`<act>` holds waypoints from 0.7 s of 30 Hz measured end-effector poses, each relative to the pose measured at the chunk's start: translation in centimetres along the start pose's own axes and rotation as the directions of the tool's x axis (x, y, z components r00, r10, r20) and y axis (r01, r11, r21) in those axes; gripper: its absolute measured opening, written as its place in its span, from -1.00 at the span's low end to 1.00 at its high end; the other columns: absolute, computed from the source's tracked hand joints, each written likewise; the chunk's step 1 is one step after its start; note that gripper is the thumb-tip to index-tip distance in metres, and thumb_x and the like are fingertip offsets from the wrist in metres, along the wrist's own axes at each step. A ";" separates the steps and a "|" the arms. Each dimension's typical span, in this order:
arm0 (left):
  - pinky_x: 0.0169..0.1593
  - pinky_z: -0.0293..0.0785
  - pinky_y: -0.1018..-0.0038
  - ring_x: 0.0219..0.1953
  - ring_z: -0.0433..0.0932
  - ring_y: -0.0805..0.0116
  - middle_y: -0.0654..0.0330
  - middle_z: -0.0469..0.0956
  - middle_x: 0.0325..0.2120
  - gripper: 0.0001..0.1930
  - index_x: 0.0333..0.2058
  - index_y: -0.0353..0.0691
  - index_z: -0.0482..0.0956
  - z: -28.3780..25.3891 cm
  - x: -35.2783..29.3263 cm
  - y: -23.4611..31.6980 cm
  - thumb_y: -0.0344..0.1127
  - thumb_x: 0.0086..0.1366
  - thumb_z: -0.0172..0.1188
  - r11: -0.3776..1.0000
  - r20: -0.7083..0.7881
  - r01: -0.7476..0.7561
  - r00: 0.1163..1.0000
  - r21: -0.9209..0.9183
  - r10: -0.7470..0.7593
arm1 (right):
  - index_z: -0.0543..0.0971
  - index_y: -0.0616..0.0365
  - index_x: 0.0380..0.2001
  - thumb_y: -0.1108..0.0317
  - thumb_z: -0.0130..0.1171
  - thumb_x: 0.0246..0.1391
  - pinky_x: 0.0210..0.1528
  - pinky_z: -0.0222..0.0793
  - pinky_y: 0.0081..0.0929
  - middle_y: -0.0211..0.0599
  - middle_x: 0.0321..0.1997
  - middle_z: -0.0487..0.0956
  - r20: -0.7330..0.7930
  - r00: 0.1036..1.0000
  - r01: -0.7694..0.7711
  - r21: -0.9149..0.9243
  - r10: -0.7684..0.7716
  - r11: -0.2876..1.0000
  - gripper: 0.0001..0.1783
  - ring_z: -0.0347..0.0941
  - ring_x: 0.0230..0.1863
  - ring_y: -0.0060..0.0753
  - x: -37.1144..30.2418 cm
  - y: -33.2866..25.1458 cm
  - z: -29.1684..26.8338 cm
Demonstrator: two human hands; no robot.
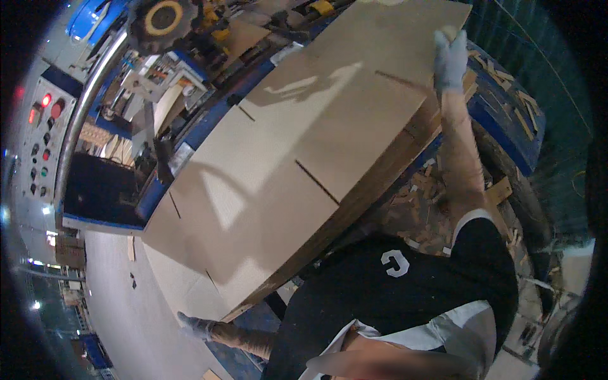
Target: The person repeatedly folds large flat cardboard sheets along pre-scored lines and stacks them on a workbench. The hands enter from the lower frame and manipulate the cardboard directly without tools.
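A long stack of brown flat cardboard sheets [266, 177] lies aslant in front of me, with dark slots cut into its top sheet. At the far right end my right hand [450, 60], in a pale grey glove, is closed on the edge of the cardboard. My left hand [195, 326], in a darker-looking grey glove, rests against the near left corner of the stack with its fingers stretched out. The undersides of both hands are hidden. Layers of board show along the stack's near side.
Beyond the stack stands a blue machine [196, 136] with a dark toothed wheel [163, 20]. A control panel [45, 139] with lit buttons is at the left. Cardboard scraps [415, 202] litter the right side, and more strips lie on a blue platform [506, 120].
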State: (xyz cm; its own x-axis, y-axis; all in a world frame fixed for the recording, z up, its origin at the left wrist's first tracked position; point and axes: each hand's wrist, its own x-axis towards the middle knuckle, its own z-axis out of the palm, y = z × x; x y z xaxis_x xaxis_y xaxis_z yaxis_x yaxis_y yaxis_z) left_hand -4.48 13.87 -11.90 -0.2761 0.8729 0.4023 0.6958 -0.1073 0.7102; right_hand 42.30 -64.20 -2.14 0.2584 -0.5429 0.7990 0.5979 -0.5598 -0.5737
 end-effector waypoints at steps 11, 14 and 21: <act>0.10 0.42 0.13 0.01 0.48 0.03 -0.16 0.41 0.06 -0.22 0.20 -0.38 0.23 -8.8 -1.4 0.8 -0.01 0.15 0.30 0.454 0.186 0.360 0.904 -0.815 -0.385 | 0.61 0.14 -0.19 0.29 0.14 0.07 -0.14 0.44 -0.33 -0.12 -0.18 0.59 0.572 0.815 0.409 -0.450 -0.096 0.794 -0.74 0.50 -0.18 -0.20 9.3 4.2 -1.5; 0.14 0.41 0.18 0.04 0.45 0.12 -0.10 0.41 0.05 -0.42 0.16 -0.39 0.28 -7.8 -2.3 -0.8 -0.30 0.21 0.21 0.859 0.243 0.013 0.961 -0.511 0.130 | 0.51 0.21 0.02 0.35 0.12 0.11 -0.04 0.39 -0.41 -0.20 -0.03 0.55 0.435 0.834 -0.391 0.033 0.339 0.920 -0.61 0.48 -0.08 -0.38 7.0 -4.1 -3.0; 0.06 0.46 0.29 -0.02 0.46 0.23 0.06 0.48 -0.07 -0.64 0.02 -0.38 0.44 -8.0 -7.8 4.9 -0.48 0.23 0.10 0.507 0.551 0.369 0.789 -0.779 0.273 | 0.49 0.20 -0.02 0.39 0.10 0.13 0.07 0.35 -0.31 -0.13 0.00 0.56 0.621 0.744 -0.020 -0.346 0.245 0.938 -0.67 0.47 0.02 -0.20 -8.1 -18.2 -10.1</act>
State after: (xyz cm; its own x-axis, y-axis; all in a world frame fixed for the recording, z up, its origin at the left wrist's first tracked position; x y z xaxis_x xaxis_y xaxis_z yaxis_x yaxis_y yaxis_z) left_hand -4.29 2.75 -6.92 0.3375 0.9214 0.1925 -0.2653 -0.1031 0.9586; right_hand 21.63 -55.92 0.01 0.8106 -0.1523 0.5655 0.2927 -0.7309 -0.6165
